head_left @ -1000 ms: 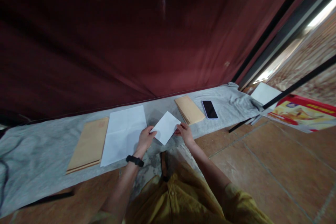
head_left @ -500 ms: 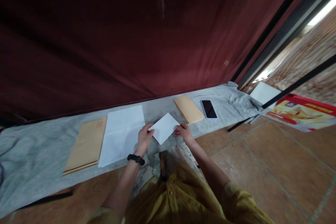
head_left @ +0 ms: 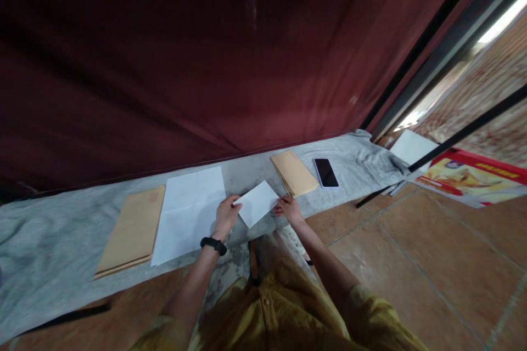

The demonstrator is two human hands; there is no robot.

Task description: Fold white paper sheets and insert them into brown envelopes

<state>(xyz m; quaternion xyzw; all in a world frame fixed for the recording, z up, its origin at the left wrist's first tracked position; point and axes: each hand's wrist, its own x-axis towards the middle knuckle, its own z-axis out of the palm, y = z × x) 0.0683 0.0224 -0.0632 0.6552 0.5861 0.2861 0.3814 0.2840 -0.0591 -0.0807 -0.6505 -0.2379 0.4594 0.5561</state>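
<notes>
A small folded white paper (head_left: 257,203) is held between both hands just above the grey cloth (head_left: 49,252). My left hand (head_left: 225,216), with a black band on its wrist, pinches the paper's left corner. My right hand (head_left: 289,209) grips its right corner. A large white sheet (head_left: 187,214) lies flat to the left of my left hand. A stack of brown envelopes (head_left: 293,173) lies just beyond my right hand.
Another stack of brown envelopes (head_left: 130,230) lies at the left of the white sheet. A dark phone (head_left: 326,172) rests right of the far envelopes. A dark red curtain (head_left: 185,55) hangs behind. A red printed poster (head_left: 473,174) and white paper (head_left: 411,147) lie at right on the tiled floor.
The paper has folded down a little smaller between my hands, which stay on its corners. The view has shifted slightly.
</notes>
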